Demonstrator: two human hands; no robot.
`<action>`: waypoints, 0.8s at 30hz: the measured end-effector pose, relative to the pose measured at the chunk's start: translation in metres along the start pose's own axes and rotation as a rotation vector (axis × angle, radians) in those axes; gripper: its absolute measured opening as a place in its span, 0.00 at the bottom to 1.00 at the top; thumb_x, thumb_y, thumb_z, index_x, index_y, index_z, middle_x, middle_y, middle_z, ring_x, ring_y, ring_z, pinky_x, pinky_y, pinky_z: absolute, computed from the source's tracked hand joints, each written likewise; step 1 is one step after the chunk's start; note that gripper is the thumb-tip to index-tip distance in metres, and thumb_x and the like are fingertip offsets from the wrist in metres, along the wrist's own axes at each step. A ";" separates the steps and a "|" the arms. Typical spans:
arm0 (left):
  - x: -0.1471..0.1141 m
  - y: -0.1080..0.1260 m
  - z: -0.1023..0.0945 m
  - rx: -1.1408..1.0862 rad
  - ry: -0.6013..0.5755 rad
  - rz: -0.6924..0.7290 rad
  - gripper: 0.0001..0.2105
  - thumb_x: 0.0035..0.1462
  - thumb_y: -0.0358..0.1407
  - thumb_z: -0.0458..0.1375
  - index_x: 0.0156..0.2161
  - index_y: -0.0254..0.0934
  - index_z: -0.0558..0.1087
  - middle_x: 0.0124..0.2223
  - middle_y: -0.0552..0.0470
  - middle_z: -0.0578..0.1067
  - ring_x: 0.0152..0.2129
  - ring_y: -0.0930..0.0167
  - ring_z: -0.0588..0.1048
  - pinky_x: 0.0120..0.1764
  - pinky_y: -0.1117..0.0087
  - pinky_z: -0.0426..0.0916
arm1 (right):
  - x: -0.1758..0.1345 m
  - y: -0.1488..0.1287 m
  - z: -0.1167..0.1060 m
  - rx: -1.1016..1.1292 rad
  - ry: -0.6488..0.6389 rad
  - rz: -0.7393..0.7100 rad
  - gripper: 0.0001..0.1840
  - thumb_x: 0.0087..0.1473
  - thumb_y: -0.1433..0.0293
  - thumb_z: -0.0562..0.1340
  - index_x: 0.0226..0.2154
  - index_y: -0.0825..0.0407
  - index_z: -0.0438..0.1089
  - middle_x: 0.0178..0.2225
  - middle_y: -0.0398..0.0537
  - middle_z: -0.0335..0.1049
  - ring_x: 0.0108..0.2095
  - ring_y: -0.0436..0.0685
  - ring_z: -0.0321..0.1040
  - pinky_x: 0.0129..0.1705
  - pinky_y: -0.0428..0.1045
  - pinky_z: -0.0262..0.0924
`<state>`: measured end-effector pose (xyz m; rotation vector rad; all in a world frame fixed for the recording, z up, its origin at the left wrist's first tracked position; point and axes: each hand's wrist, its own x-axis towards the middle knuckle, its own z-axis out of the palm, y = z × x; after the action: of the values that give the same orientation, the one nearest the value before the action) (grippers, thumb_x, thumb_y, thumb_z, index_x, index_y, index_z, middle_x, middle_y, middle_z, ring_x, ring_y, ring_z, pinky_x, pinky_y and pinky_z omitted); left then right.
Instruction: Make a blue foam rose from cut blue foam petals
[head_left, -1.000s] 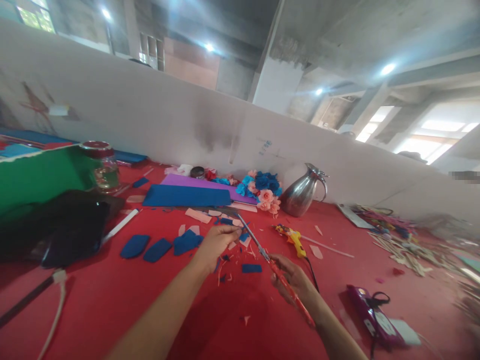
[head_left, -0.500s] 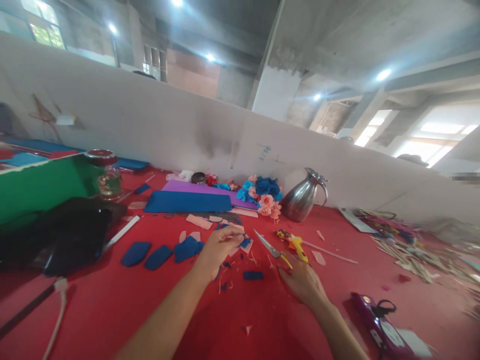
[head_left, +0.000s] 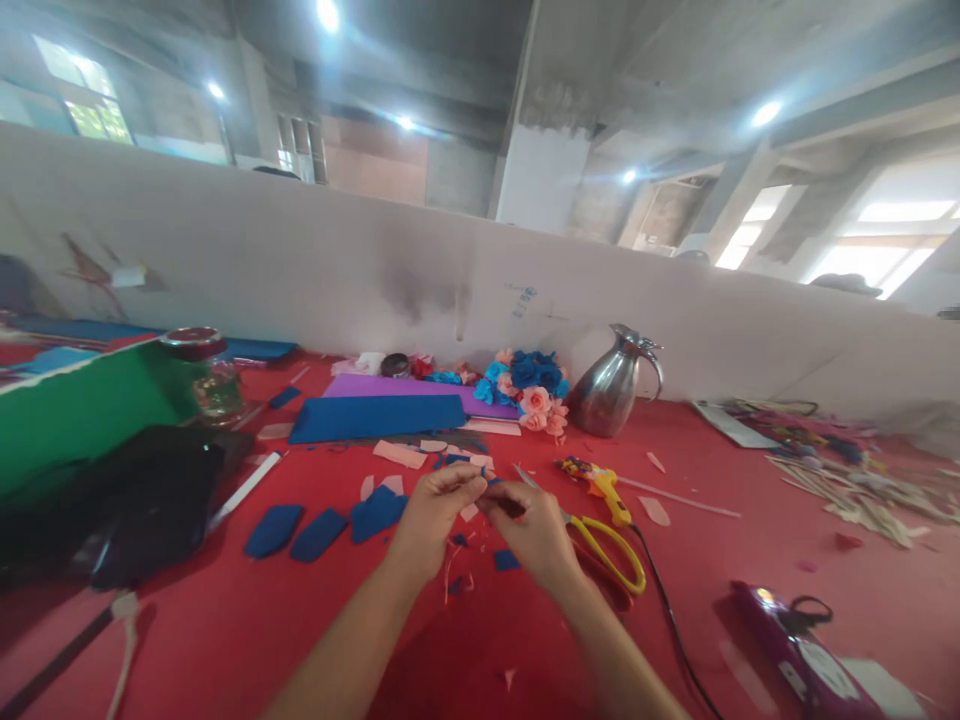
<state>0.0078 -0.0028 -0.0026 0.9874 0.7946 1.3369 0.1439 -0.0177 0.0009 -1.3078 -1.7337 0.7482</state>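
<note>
A person's left hand [head_left: 435,515] is raised over the middle of the red bench [head_left: 450,670], its thumb and fingers pinching a small dark-blue paper-like piece [head_left: 485,473]. The right hand [head_left: 534,532] meets it there, fingers bent close together at the piece's right side; whether they grip it too, one cannot tell. Yellow-handled metal scissors [head_left: 616,534] lie just right of the right hand, partly hidden behind it. Farther right is a yellow glue gun [head_left: 611,497] with a black cord [head_left: 671,600]. Flat blue cut-outs [head_left: 319,535] lie left of the left hand.
</note>
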 end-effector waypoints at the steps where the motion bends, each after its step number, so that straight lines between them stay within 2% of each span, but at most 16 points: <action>1: 0.001 -0.001 0.000 -0.023 0.027 -0.027 0.06 0.39 0.35 0.68 0.24 0.36 0.78 0.26 0.53 0.73 0.29 0.71 0.69 0.38 0.70 0.62 | 0.000 0.003 0.004 0.047 0.009 0.001 0.10 0.51 0.66 0.59 0.28 0.52 0.76 0.25 0.45 0.74 0.24 0.52 0.66 0.29 0.46 0.59; 4: 0.002 -0.004 0.003 -0.055 0.085 -0.086 0.08 0.35 0.35 0.69 0.24 0.36 0.77 0.25 0.54 0.74 0.27 0.72 0.69 0.37 0.71 0.62 | -0.005 0.013 0.006 0.162 0.011 -0.003 0.10 0.51 0.65 0.60 0.30 0.52 0.75 0.26 0.45 0.74 0.26 0.52 0.67 0.29 0.46 0.59; 8: 0.001 -0.007 0.007 -0.014 0.080 -0.117 0.09 0.35 0.36 0.70 0.24 0.35 0.77 0.26 0.53 0.74 0.27 0.72 0.69 0.36 0.71 0.62 | -0.009 0.018 0.002 0.227 0.014 0.002 0.10 0.52 0.65 0.59 0.29 0.52 0.73 0.25 0.44 0.73 0.25 0.51 0.65 0.29 0.46 0.59; 12: 0.001 -0.007 0.007 0.051 0.092 -0.085 0.11 0.39 0.39 0.68 0.29 0.36 0.79 0.29 0.51 0.76 0.31 0.69 0.71 0.40 0.69 0.62 | -0.009 0.015 0.001 0.206 0.014 -0.004 0.09 0.52 0.66 0.58 0.27 0.52 0.71 0.24 0.42 0.71 0.24 0.50 0.63 0.29 0.45 0.57; 17: 0.002 -0.006 0.005 0.066 0.100 -0.059 0.09 0.39 0.38 0.68 0.27 0.36 0.78 0.29 0.52 0.77 0.30 0.71 0.71 0.40 0.70 0.63 | -0.010 0.016 0.003 0.175 -0.001 -0.017 0.10 0.52 0.66 0.57 0.27 0.51 0.71 0.23 0.42 0.69 0.23 0.50 0.62 0.27 0.45 0.55; 24: 0.002 -0.002 0.004 0.063 0.111 -0.063 0.07 0.40 0.36 0.68 0.25 0.37 0.77 0.27 0.55 0.75 0.28 0.74 0.70 0.37 0.72 0.63 | -0.010 0.020 0.007 0.198 -0.032 -0.008 0.09 0.53 0.67 0.57 0.27 0.52 0.71 0.24 0.43 0.70 0.26 0.51 0.65 0.30 0.46 0.57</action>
<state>0.0130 -0.0012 -0.0027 0.9359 0.9492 1.3278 0.1487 -0.0213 -0.0222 -1.1590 -1.6430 0.9154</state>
